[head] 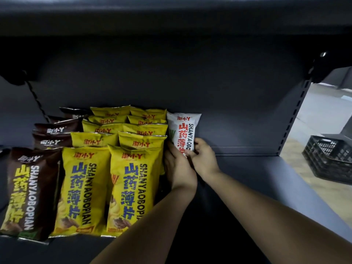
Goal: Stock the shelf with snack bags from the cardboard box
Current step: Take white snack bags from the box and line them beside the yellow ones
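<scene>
A white snack bag with red lettering stands upright against the back of the dark shelf, just right of the yellow bags. My left hand grips its lower left side. My right hand holds its lower right edge, fingers curled round the bottom. Two rows of yellow snack bags stand to the left, and a row of brown snack bags stands beyond them. The cardboard box is out of view.
The shelf's right half holds nothing. A slotted upright post marks the shelf's right end. Beyond it a black plastic crate sits on the light floor. Another shelf board hangs overhead.
</scene>
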Motion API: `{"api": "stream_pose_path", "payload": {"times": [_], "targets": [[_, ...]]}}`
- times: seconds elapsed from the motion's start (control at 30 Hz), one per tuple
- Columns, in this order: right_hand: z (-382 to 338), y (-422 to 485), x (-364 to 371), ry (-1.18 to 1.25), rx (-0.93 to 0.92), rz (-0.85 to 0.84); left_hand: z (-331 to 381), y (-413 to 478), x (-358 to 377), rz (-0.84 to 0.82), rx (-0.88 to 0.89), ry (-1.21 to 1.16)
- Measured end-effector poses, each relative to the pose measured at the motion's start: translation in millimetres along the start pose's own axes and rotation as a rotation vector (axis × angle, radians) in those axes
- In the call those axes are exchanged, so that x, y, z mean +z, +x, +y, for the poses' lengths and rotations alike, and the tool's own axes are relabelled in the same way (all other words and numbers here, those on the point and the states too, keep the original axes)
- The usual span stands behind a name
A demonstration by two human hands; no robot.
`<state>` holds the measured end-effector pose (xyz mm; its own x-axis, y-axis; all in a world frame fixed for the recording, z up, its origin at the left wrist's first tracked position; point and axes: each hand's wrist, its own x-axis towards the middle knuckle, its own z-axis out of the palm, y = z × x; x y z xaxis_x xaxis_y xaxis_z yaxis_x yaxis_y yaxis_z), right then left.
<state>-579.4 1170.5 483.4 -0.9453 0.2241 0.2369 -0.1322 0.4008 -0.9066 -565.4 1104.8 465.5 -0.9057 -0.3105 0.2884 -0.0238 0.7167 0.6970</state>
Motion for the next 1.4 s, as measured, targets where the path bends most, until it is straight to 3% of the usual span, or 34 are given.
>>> {"api": "stream_pose_path", "payload": {"times": [0.43, 0.57, 0.77, 1.03, 1.4], "targets": [[3.7, -6.2, 0.5, -0.107, 0.035, 0.001, -1.6, 0.2, -1.4, 0.006, 0.026, -0.076], [-2.4, -16.2, -9.8, -0.181, -0.008, 0.054, 3.3, -8.8, -8.3, 0.063, 0.106, -0.063], [-7.3, -54.9, -40.4, -0.226, -0.048, 0.089, 11.0, -40.9, -45.8, 0.020, 0.332, -0.169], [-13.9, -122.9, -73.8, -0.158, -0.013, 0.010, 13.4, -99.1, -96.5, -0.184, 0.439, -0.070], [-32.8, -255.2, -125.0, -0.071, -0.161, -0.186, -14.8, -228.1, -138.6, -0.061, 0.670, -0.065]]}}
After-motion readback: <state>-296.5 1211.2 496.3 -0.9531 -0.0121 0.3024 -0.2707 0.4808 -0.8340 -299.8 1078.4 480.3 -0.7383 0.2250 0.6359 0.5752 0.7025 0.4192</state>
